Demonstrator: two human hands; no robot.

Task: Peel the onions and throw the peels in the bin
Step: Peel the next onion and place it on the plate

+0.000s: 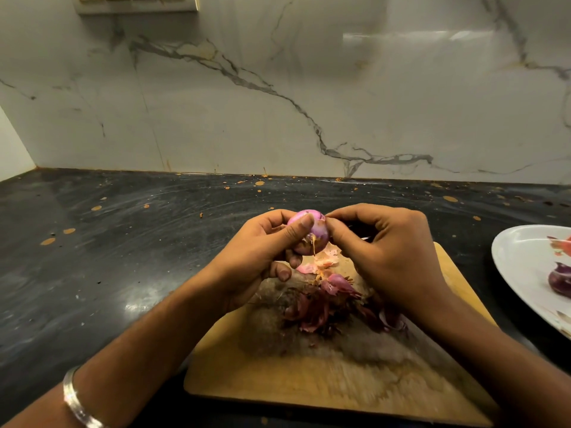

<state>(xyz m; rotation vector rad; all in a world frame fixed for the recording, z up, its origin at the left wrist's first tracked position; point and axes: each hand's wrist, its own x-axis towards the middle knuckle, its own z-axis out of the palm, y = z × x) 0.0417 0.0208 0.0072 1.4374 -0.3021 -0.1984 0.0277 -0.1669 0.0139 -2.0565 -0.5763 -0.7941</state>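
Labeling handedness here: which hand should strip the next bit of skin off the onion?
Probably the right hand: its fingertips pinch at the top of the onion, while the left hand grips the onion, thumb across its front, steadying it above the cutting board.

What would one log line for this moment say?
left hand holds onion | right hand pinches its skin | peels on board

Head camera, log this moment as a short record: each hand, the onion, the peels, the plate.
left hand: grips the onion
right hand: fingers pinch skin at the onion's top
onion: mostly peeled, held above the cutting board
peels: piled on the board, not yet binned
plate: at right, holds another onion
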